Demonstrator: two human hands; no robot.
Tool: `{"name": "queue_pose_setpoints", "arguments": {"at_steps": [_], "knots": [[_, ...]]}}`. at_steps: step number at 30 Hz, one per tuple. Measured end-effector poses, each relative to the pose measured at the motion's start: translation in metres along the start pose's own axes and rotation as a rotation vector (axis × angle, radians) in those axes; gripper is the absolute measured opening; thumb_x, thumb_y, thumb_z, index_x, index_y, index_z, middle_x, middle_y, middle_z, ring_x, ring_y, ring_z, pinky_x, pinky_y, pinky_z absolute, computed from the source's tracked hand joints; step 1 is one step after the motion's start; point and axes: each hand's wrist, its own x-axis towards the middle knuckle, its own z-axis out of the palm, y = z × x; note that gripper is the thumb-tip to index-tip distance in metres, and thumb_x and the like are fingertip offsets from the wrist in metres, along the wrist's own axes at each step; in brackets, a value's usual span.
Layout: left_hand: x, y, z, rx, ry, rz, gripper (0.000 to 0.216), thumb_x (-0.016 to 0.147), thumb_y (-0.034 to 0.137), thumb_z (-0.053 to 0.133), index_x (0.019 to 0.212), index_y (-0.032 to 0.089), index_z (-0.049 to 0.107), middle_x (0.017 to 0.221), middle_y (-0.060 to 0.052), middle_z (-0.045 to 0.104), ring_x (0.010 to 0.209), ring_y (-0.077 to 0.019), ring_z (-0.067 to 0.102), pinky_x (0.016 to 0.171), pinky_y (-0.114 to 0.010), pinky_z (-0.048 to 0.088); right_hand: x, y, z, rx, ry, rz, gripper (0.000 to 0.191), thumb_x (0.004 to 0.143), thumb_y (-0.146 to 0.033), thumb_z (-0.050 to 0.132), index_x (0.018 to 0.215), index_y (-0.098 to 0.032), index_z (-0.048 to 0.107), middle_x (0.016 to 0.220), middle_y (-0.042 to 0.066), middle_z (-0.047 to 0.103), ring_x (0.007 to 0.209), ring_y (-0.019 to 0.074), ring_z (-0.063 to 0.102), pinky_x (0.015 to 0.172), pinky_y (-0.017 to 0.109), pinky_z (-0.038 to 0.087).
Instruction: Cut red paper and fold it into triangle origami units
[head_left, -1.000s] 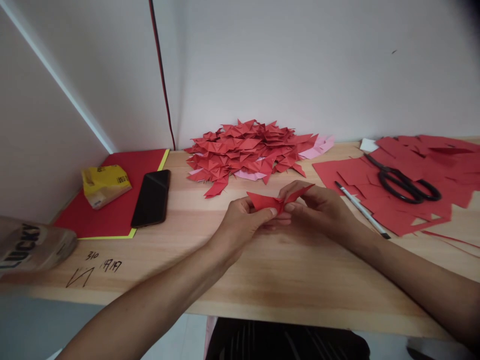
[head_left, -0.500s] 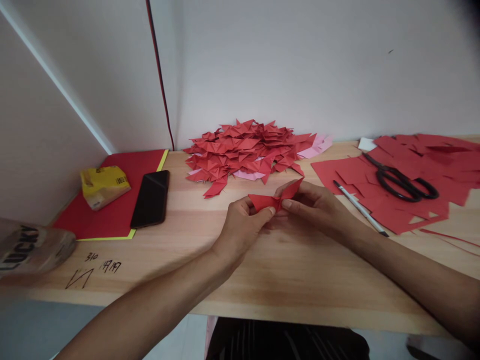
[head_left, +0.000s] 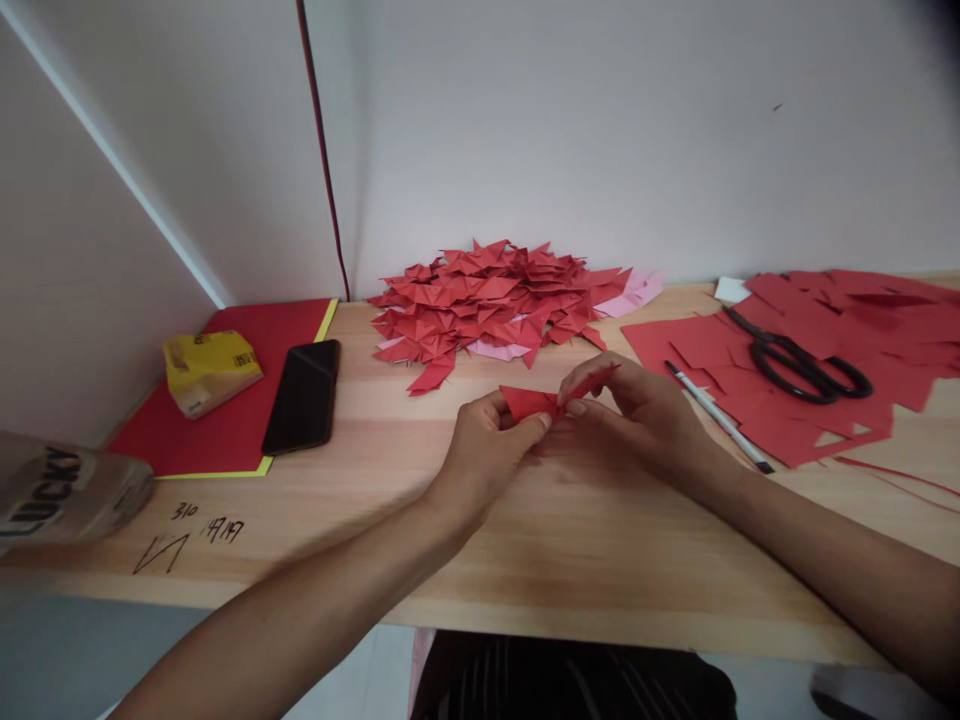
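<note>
A small folded piece of red paper (head_left: 529,403) is held just above the table between my two hands. My left hand (head_left: 491,435) pinches its left part between thumb and fingers. On the right part, my right hand (head_left: 626,400) is closed, its thumb near the middle crease and its bent fingers behind a raised flap. The fingertips behind the paper are partly hidden. Beyond my hands lies a heap of folded red paper pieces (head_left: 495,295), with a few pink ones among them, against the wall.
Right of my hands, black scissors (head_left: 799,365) and a pen (head_left: 716,415) lie on or beside cut red paper sheets (head_left: 832,425). To the left are a phone (head_left: 302,397), a yellow packet (head_left: 212,370) on red sheets (head_left: 225,455), and a clear container marked LUCKY (head_left: 71,490).
The right flap of the folded paper, which pointed up and outward, now leans lower and looks narrower. My right hand's fingers have curled up over it. My left hand has stayed nearly still.
</note>
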Motion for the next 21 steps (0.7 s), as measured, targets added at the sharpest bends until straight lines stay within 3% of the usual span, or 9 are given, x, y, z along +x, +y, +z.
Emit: {"name": "queue_pose_setpoints", "arguments": {"at_steps": [9,21], "knots": [[-0.0003,-0.0037,0.0,0.048,-0.002,0.048,0.014,0.075,0.02,0.068,0.088,0.013,0.068,0.086,-0.007,0.073,0.08,-0.0155,0.068,0.07,-0.024,0.049,0.0015,0.0002,0.0063,0.105,0.027,0.151,0.014,0.085,-0.037,0.063,0.087,-0.023,0.06,0.085,0.002,0.062,0.076,0.0177,0.057,0.066,0.032,0.046],[0.0016,-0.0068,-0.0013,0.143,-0.006,0.119,0.012,0.076,0.02,0.066,0.087,0.014,0.066,0.081,-0.001,0.068,0.073,-0.0103,0.061,0.067,-0.021,0.045,0.0046,-0.0049,0.0061,0.312,-0.038,0.262,0.02,0.084,-0.04,0.065,0.084,-0.021,0.056,0.079,0.002,0.062,0.07,0.0157,0.058,0.06,0.029,0.048]]}}
